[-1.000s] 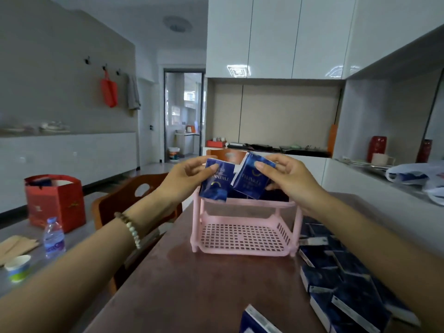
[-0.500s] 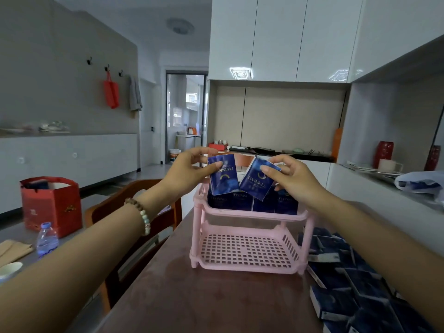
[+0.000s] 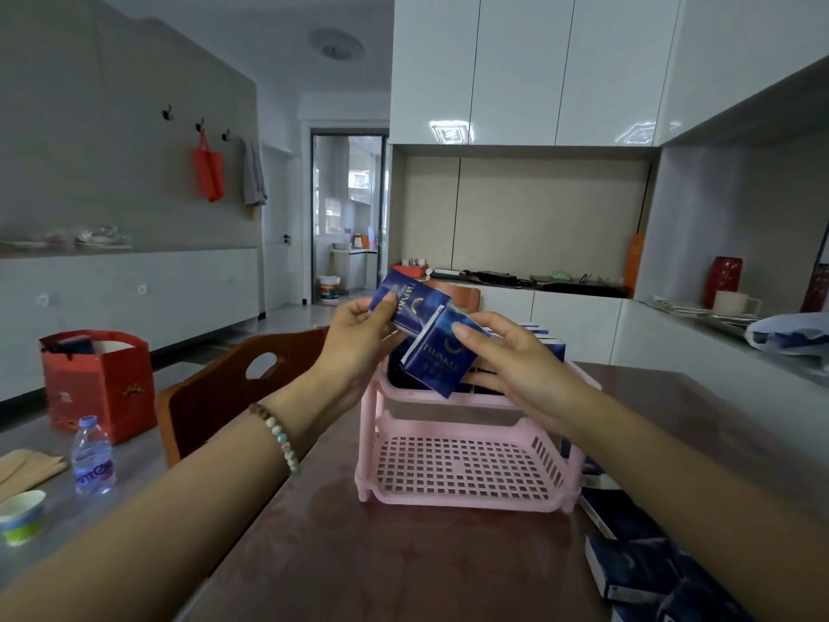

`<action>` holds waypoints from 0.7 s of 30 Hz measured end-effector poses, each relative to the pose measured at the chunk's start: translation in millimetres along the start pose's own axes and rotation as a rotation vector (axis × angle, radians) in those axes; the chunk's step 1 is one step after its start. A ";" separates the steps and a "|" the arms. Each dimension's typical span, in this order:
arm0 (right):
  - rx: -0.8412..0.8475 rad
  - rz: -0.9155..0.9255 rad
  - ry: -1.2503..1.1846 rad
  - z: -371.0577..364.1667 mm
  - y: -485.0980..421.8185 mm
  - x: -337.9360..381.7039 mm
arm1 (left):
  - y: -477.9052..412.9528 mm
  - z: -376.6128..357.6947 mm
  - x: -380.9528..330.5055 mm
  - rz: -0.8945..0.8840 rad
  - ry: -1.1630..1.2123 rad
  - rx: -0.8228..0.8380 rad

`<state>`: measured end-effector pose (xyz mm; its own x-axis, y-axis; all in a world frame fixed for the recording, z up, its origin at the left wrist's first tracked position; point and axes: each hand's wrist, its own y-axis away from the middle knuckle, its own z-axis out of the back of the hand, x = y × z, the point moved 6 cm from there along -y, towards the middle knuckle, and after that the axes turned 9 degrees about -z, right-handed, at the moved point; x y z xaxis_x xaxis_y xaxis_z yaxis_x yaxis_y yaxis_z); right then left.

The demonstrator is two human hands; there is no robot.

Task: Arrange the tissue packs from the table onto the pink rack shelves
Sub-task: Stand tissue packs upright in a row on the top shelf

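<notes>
The left hand [image 3: 359, 338] is pinching the left pack [image 3: 412, 303], the right hand [image 3: 516, 365] the right pack [image 3: 437, 359], both tilting just above the top shelf [image 3: 475, 399].

The front pack [image 3: 442, 356], pinched by the right hand [image 3: 516, 365], covered the lower corner of the rear pack [image 3: 415, 305] gripped by the left hand [image 3: 354, 338]. The right-hand fingers behind the front pack were hidden. Both packs and both hands screened most of the upper shelf [image 3: 403, 396] of the pink rack [image 3: 462, 500]. The shelved packs [image 3: 549, 350] showed only at the right, so their count could not be told. The loose packs [image 3: 628, 572] on the table [image 3: 381, 554] were cut off by the bottom edge and partly covered by the right forearm [image 3: 700, 478]. The paper cup [image 3: 20, 516] was cut off by the left edge. Small print on the packs was illegible.
</notes>
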<state>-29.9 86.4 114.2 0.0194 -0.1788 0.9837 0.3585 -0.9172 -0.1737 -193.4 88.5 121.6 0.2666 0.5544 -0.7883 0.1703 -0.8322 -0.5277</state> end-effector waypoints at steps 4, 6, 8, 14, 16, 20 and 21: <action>-0.075 -0.028 -0.168 3.5 -4.5 1.0 | 9.3 -4.8 4.0 0.038 0.061 -0.006; -0.108 -0.018 -0.166 7.9 -5.9 4.7 | 11.1 -6.3 2.0 0.007 -0.079 0.087; -0.126 -0.007 -0.149 12.9 -6.3 8.7 | 11.6 -9.1 -1.9 -0.018 -0.212 0.229; -0.080 -0.005 -0.012 17.1 -3.6 14.6 | 1.4 2.0 -5.9 0.042 -0.341 0.210; -0.100 0.023 0.054 20.8 -2.2 18.0 | -2.5 4.0 -8.7 0.008 -0.378 0.214; -0.209 0.100 0.129 39.2 1.6 29.7 | -5.3 -2.5 -23.8 -0.108 -0.405 0.305; -0.219 0.107 0.140 43.2 2.1 30.1 | -5.2 -4.6 -26.2 -0.136 -0.423 0.326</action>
<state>11.8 94.5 145.5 -0.0879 -0.3125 0.9458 0.1512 -0.9427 -0.2974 -196.9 78.2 146.4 -0.1534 0.6667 -0.7294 -0.1438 -0.7453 -0.6510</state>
